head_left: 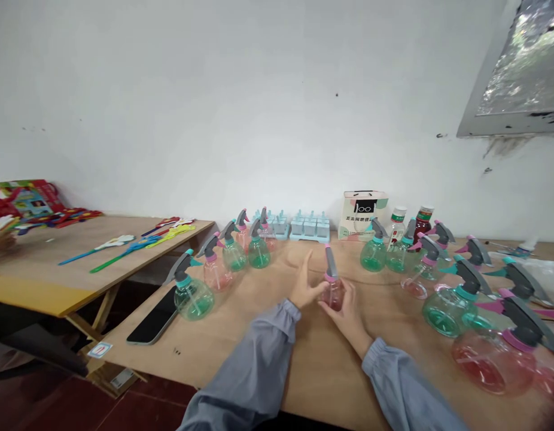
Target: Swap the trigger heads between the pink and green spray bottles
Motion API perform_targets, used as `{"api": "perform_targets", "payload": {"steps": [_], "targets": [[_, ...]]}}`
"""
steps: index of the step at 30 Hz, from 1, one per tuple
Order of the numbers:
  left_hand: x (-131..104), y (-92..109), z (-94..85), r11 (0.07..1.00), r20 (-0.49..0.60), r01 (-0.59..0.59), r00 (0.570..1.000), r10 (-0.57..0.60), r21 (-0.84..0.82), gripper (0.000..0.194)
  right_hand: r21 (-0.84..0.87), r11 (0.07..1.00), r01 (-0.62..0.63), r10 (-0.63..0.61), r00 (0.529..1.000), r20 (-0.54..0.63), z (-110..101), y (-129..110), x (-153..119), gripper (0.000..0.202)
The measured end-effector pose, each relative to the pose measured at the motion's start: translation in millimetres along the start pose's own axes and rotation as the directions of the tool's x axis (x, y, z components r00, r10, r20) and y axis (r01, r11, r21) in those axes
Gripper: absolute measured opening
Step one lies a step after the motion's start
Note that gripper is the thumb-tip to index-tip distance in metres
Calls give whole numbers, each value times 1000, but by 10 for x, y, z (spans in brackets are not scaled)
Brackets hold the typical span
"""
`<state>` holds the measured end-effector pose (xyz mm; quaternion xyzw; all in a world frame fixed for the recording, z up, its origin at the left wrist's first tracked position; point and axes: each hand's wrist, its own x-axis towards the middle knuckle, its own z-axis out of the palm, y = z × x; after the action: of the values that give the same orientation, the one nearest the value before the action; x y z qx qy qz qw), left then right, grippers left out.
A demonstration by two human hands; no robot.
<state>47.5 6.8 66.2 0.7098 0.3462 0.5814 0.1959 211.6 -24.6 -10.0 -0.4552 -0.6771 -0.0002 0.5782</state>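
A pink spray bottle [333, 290] with a grey and pink trigger head stands upright near the middle of the table. My right hand [346, 308] is wrapped round its right and near side. From the left, my left hand [307, 287] touches the bottle with its fingertips, the index finger raised and spread away. Green and pink spray bottles stand on both sides: a green one [194, 297] and a pink one [217, 272] at the left, a green one [450, 308] and a large pink one [495, 359] at the right.
A black phone [155, 317] lies at the table's left edge. Light blue moulds [309, 228], a paper bag [362, 218] and capped bottles stand by the wall. Another table [79, 287] at the left holds colourful hand-shaped sticks; a person's blurred hand shows at its far left.
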Motion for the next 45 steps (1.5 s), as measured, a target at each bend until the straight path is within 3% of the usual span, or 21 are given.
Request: {"api": "perform_targets", "payload": {"steps": [1, 3, 7, 8, 10, 12, 13, 15, 18, 20, 23, 27, 35, 40, 45], "targets": [[-14, 83, 124, 996, 52, 21, 999, -16, -92, 92, 8, 1000, 12, -12, 1000, 26, 52, -39, -23, 74], [-21, 211, 294, 973, 52, 102, 994, -93, -207, 91, 25, 999, 23, -25, 997, 72, 119, -83, -58, 75], [7, 269, 296, 923, -50, 218, 968, -245, -316, 67, 51, 997, 57, -64, 986, 157, 45, -46, 3, 81], [11, 252, 254, 915, -72, 218, 964, -256, -340, 62, 30, 999, 45, -48, 993, 108, -14, -13, 64, 77], [9, 201, 163, 903, -120, 197, 958, -260, -382, 53, -73, 997, -36, 26, 991, -132, -159, 90, 251, 69], [-4, 148, 97, 885, -152, 202, 946, -288, -420, 45, -198, 965, -170, 73, 904, -421, -308, 245, 506, 69], [-11, 127, 78, 871, -156, 221, 936, -316, -438, 41, -238, 946, -220, 76, 865, -496, -369, 339, 644, 71], [-19, 105, 62, 831, -138, 280, 911, -388, -481, 35, -278, 920, -277, 89, 837, -540, -443, 544, 910, 79], [-8, 143, 52, 728, -52, 345, 886, -462, -593, 38, -276, 901, -336, 170, 856, -487, -425, 832, 1181, 88], [6, 201, 31, 650, 37, 379, 879, -475, -659, 48, -263, 882, -390, 250, 862, -441, -359, 974, 1225, 91], [15, 271, -24, 556, 190, 451, 865, -464, -698, 54, -248, 865, -437, 319, 859, -401, -261, 1099, 1105, 87], [0, 261, -68, 480, 343, 529, 838, -424, -700, 50, -212, 880, -426, 314, 854, -415, -204, 1150, 872, 72], [2, 202, -58, 477, 341, 527, 839, -425, -704, 49, -195, 885, -424, 294, 831, -473, -129, 1156, 991, 115], [8, 184, -91, 469, 337, 524, 839, -427, -711, 49, -161, 873, -461, 374, 843, -386, -148, 1198, 1093, 114], [15, 171, -119, 445, 369, 529, 840, -398, -723, 52, -80, 905, -418, 374, 871, -318, -243, 1102, 852, 113]]}}
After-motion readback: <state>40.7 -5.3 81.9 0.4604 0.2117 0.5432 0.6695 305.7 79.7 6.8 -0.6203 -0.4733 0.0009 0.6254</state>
